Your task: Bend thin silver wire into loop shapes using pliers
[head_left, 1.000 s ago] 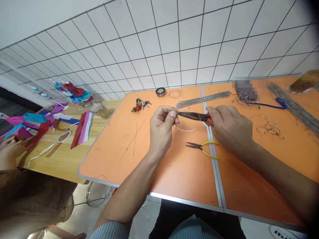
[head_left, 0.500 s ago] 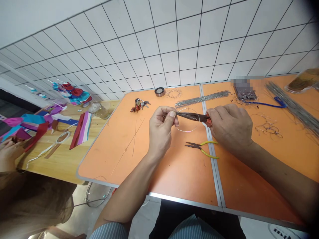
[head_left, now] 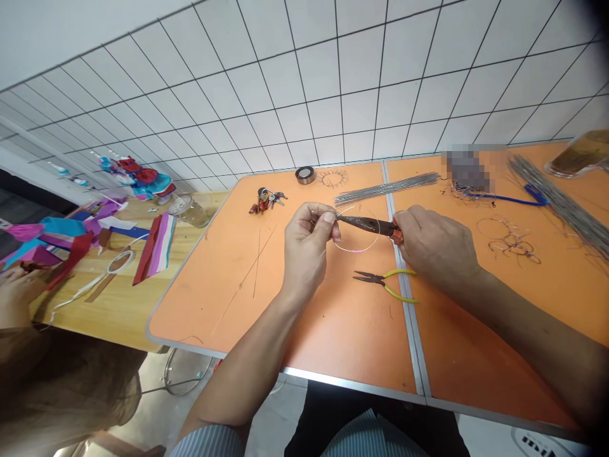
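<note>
My left hand (head_left: 307, 244) pinches the end of a thin wire loop (head_left: 356, 231) between thumb and fingers. My right hand (head_left: 436, 246) grips red-handled long-nose pliers (head_left: 366, 223), with their dark jaws reaching to the wire at my left fingertips. The exact grip point is hidden by my fingers. Below the hands, yellow-handled needle-nose pliers (head_left: 384, 284) lie on the orange folding table (head_left: 228, 292), untouched.
Straight wire rods (head_left: 386, 188), a tape roll (head_left: 304, 175) and keys (head_left: 264, 200) lie beyond my hands. Bent wire shapes (head_left: 512, 246) lie to the right. At the left, a co-worker's hand (head_left: 19, 295) rests at a wooden table among coloured paper strips (head_left: 157, 249).
My right hand and the pliers have shifted slightly left toward my left hand. The wire loop stays held between them.
</note>
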`<state>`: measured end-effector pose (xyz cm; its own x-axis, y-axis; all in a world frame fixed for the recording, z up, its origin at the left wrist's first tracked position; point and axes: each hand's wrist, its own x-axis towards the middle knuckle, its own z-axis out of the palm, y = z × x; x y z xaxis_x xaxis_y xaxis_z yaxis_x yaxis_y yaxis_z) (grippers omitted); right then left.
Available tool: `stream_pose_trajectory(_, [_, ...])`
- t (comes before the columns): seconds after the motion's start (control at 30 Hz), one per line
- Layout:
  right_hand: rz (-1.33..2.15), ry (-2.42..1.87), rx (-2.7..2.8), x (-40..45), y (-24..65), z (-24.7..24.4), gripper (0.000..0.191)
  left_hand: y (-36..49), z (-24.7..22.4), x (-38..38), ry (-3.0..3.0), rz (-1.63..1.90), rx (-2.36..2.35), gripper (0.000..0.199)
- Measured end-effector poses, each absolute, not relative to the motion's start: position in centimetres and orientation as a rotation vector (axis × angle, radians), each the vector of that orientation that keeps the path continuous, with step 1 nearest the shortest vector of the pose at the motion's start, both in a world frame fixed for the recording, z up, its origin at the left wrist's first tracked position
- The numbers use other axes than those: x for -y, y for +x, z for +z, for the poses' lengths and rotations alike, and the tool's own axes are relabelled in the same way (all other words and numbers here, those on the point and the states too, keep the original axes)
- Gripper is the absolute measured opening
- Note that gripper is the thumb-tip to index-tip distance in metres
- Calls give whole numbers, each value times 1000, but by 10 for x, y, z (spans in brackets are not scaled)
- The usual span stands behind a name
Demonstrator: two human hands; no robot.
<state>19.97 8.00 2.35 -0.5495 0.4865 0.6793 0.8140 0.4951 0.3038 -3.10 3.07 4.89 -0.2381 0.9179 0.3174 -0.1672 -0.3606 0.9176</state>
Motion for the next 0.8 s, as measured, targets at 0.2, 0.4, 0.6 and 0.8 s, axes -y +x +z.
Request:
stream_pose_trajectory(0.2, [-812, -1130, 2263, -81, 200, 25, 17, -31, 48, -31, 1181, 1700, -1003, 9])
stream_pose_trajectory(0.4, [-820, -1188, 2254, -79, 199, 25, 30, -29, 50, -31, 1154, 1693, -993, 13])
stream_pose_trajectory(0.6, [-893, -1080, 2242, -78, 200, 28, 39, -28, 53, -30, 1117, 1697, -986, 11])
stream_pose_trajectory(0.8, [-869, -1107, 2225, -79, 201, 18, 43, -31, 51, -32, 1106, 1711, -955, 12])
